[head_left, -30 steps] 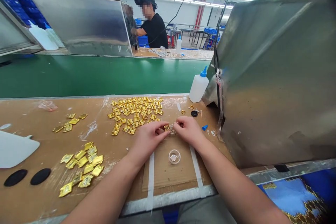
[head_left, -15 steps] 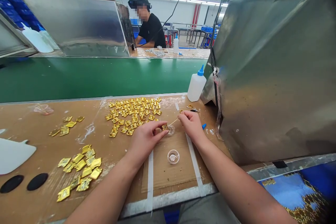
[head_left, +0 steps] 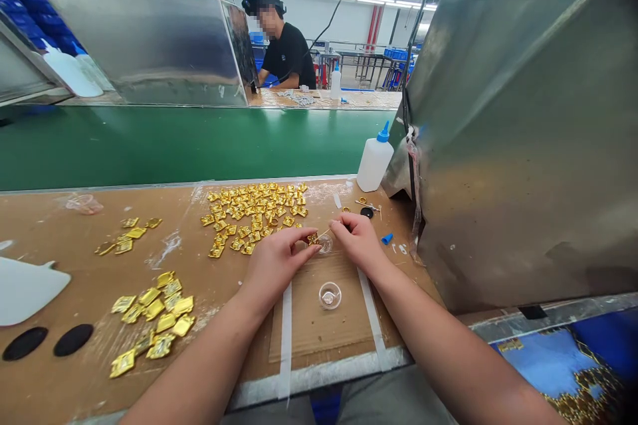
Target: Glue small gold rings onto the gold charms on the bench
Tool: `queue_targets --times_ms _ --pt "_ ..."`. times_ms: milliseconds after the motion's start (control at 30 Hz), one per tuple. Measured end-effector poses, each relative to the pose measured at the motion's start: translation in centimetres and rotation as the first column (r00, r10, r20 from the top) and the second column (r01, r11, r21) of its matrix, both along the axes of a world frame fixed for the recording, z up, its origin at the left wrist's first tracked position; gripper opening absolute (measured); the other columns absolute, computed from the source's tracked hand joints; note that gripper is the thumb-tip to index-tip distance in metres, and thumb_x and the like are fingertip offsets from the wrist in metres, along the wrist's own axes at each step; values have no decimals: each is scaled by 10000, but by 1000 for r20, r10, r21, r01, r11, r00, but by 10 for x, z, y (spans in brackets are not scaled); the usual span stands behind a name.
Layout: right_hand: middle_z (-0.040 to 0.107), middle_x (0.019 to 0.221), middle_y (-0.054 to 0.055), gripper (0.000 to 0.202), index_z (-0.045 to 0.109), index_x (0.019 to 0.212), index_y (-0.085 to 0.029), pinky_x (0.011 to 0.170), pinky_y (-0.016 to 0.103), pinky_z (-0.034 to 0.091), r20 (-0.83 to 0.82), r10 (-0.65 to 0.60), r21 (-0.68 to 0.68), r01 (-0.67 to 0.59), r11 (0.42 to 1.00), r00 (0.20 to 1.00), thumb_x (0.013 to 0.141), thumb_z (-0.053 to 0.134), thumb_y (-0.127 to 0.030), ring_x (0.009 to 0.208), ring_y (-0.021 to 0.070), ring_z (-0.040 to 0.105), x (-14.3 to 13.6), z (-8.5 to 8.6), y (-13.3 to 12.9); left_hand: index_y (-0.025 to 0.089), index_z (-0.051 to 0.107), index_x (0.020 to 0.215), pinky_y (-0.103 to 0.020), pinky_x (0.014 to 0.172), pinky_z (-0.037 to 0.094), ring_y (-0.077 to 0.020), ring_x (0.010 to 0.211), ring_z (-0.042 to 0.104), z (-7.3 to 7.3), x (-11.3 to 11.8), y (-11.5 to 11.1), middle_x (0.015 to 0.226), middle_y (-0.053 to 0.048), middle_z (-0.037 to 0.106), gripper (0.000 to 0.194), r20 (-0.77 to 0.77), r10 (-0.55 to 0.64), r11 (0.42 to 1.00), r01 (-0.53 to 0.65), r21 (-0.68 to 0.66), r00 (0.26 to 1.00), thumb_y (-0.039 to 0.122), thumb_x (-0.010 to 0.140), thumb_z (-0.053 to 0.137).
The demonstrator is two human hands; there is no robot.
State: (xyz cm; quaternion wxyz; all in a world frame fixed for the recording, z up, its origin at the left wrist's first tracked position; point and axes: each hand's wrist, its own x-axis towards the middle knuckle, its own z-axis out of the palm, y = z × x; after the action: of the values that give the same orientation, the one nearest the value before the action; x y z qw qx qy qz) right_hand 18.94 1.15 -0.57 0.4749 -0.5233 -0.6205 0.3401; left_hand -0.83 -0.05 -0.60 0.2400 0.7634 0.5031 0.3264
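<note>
Left hand (head_left: 279, 259): thumb and fingers clamped on a small gold piece (head_left: 313, 239), held right at the fingertips, just beside a clear cup (head_left: 326, 246). Right hand (head_left: 357, 239): fingertips pinched together on a thin stick (head_left: 323, 234), its far end at the gold piece; contact unclear. Writing: pale mark on co-worker's black shirt (head_left: 293, 50), too small to read; white marks near blue cap (head_left: 387, 239), possibly characters, can't tell.

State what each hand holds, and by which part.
The left hand pinches a small gold piece by its edges; the right hand holds a thin stick by the part farther from that piece.
</note>
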Motion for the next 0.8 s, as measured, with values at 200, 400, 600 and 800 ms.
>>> queue_targets --times_ms 200,400,600,800 --pt "333 589 -57 374 397 592 -218 598 282 250 1 7 10 -7 1000 1000 862 545 -430 600 114 332 1 0 0 310 778 1162 -334 799 518 -176 784 667 0 -1 -1 1007 21 807 259 -1 5 1000 -5 -13 1000 315 904 788" --pt "335 593 -57 367 397 597 -219 600 284 251 7 0 22 -1 1000 1000 864 548 -421 605 118 340 0 -1 0 316 778 1164 -339 803 520 -180 789 674 0 -1 0 1013 21 807 260 -9 17 1000 -17 -21 1000 332 905 785" --pt "346 595 -55 360 408 604 -217 601 283 258 32 5 36 -6 999 999 868 549 -418 607 120 349 0 -1 -1 301 783 1160 -345 808 520 -182 778 667 2 -1 -1 1004 12 807 258 -18 15 1000 -15 -27 1000 336 904 783" --pt "336 599 -54 381 401 606 -219 591 281 259 15 -44 73 43 996 999 891 539 -432 604 121 346 3 0 0 298 790 1147 -339 795 514 -182 756 657 5 0 0 983 6 805 250 -15 34 998 -34 -44 999 356 904 775"
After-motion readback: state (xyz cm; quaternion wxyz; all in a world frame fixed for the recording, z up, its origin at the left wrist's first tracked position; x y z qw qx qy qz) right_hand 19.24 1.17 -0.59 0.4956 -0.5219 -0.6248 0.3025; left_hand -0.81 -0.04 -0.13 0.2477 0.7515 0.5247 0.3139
